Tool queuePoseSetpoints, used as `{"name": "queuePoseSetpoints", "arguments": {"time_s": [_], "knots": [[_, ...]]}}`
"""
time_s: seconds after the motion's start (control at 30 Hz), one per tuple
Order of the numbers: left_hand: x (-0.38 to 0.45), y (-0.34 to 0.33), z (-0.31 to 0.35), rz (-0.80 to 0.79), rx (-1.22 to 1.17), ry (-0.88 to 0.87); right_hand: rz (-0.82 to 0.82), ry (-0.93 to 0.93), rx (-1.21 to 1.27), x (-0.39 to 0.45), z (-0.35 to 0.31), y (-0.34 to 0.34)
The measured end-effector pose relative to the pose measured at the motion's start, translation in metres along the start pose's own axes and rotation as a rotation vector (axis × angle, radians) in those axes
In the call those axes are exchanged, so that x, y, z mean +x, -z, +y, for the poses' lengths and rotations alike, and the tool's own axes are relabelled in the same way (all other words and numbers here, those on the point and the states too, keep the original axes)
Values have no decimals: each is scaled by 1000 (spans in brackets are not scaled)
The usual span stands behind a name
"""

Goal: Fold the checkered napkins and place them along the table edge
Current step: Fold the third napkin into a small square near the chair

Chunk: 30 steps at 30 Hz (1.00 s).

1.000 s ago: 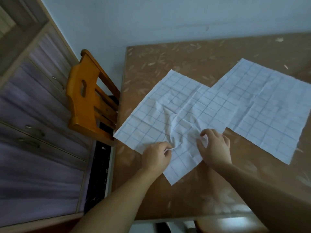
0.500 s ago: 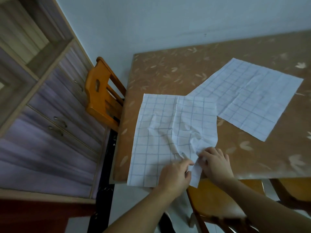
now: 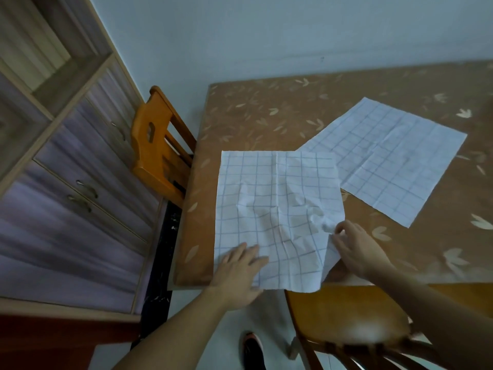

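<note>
- The near napkin (image 3: pixel 277 206) lies unfolded at the surface (image 3: pixel 266 113) corner, its front edge overhanging.
- Left hand (image 3: pixel 237 268) presses flat on it — fingers straight; right hand (image 3: pixel 354 249) pinches its crumpled right edge.
- Thin, limp, crease-prone: best taken by the corners.
- A second napkin (image 3: pixel 386 156) lies just beyond, partly overlapped.
</note>
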<state>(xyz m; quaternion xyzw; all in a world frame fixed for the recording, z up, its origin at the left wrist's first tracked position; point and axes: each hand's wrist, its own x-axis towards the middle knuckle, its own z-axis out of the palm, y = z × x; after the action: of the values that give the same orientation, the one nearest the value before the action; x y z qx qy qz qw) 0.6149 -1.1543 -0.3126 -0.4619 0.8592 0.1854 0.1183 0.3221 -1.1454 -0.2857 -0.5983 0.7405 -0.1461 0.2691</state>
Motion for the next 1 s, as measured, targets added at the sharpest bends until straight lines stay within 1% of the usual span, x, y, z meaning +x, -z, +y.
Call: {"name": "queuePoseSetpoints", "arguments": {"time_s": [0.03, 0.1, 0.17, 0.23, 0.3, 0.37, 0.43, 0.5, 0.6, 0.63, 0.7, 0.73, 0.8, 0.83, 0.87, 0.93, 1.0], "knots": [[-2, -2, -2, -1, 1, -34, 18, 33, -40, -5, -3, -1], [-4, -2, -7, -8, -20, -90, 31, 179, -136, -19, -14, -4], [-5, 3, -11, -27, -61, -119, -18, 329, -241, -33, -29, -9], [-4, 10, -13, -29, -91, -122, -61, 395, -348, -41, -38, -17], [-3, 17, -13, -7, -100, -120, -70, 401, -411, -45, -42, -26], [-3, 22, -12, 66, -141, -128, -86, 380, -471, -50, -44, -33], [-6, 27, -11, 151, -215, -93, -120, 332, -540, -53, -45, -39], [-8, 33, -11, 176, -247, -48, -93, 292, -568, -51, -40, -43], [-12, 47, -8, 215, -252, -13, -111, 222, -527, -57, -42, -36], [-14, 52, -6, 234, -257, 6, -75, 233, -502, -60, -42, -35], [-15, 61, -4, 261, -283, 53, -90, 233, -487, -69, -47, -33], [-17, 65, -2, 275, -295, 68, -69, 257, -504, -72, -51, -32], [-21, 74, 2, 298, -306, 77, -31, 247, -496, -77, -55, -28], [-24, 78, 4, 299, -297, 75, 14, 246, -494, -77, -53, -27], [-27, 83, 7, 293, -276, 71, 20, 234, -466, -77, -52, -24], [-36, 91, 10, 269, -215, 69, -59, 200, -372, -78, -50, -10], [-46, 99, 11, 244, -160, 73, -66, 239, -383, -80, -51, 12]]}}
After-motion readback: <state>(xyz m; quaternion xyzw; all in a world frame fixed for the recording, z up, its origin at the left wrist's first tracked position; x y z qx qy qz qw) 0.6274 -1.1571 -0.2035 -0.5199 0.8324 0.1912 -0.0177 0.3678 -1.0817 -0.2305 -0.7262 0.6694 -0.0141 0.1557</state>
